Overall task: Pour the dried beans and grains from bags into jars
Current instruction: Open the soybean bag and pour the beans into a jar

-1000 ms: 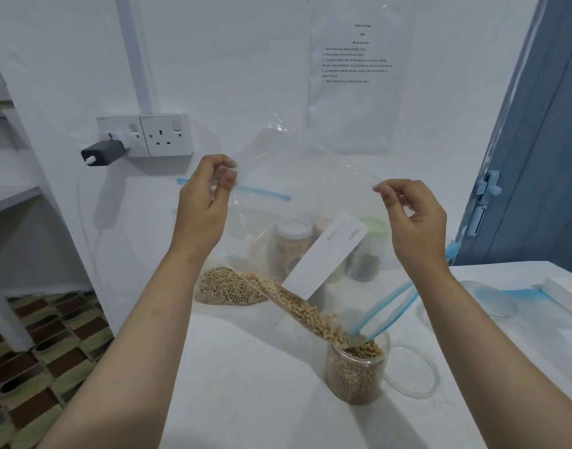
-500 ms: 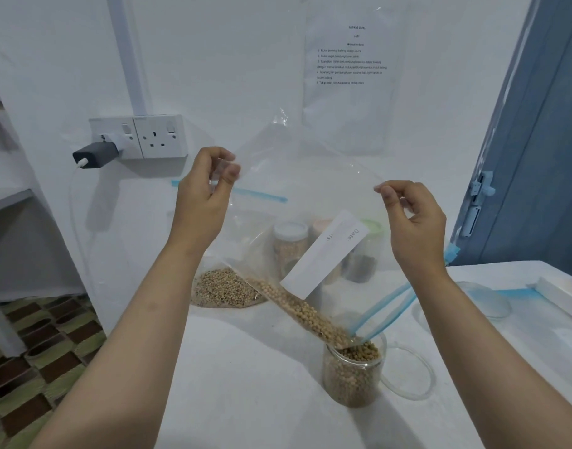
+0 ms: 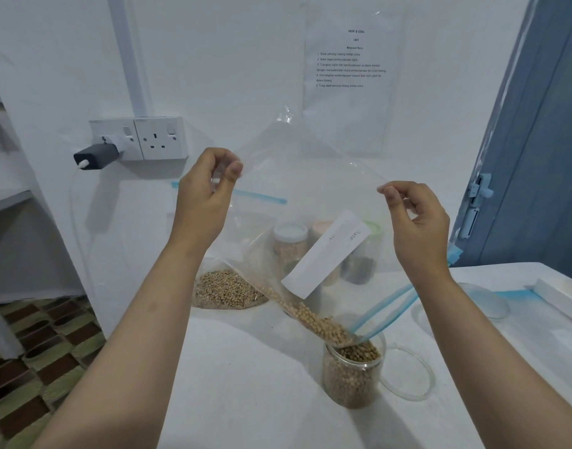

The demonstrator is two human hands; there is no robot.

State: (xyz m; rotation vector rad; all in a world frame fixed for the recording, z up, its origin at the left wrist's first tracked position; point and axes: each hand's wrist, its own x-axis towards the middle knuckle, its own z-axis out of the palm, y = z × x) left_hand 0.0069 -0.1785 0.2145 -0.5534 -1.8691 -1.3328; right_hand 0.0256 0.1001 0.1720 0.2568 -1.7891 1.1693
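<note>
A clear plastic zip bag with a blue seal strip and a white label [image 3: 310, 202] is held upside down above a white table [image 3: 245, 384]. The bag's upper edge is pinched between thumb and curled fingers by the left hand [image 3: 203, 202] on one side and by the right hand [image 3: 417, 222] on the other. Pale round dried beans [image 3: 307, 315] are gathered along the bag's lower fold, at the open mouth, which dips into a clear, nearly full plastic jar [image 3: 352, 374]. A clear round lid [image 3: 411, 374] lies just beside the jar. The film is judged thin, limp and slippery, and light now that few beans remain, so the corners are best gripped firmly. A second bag of grains [image 3: 226, 291] lies behind.
</note>
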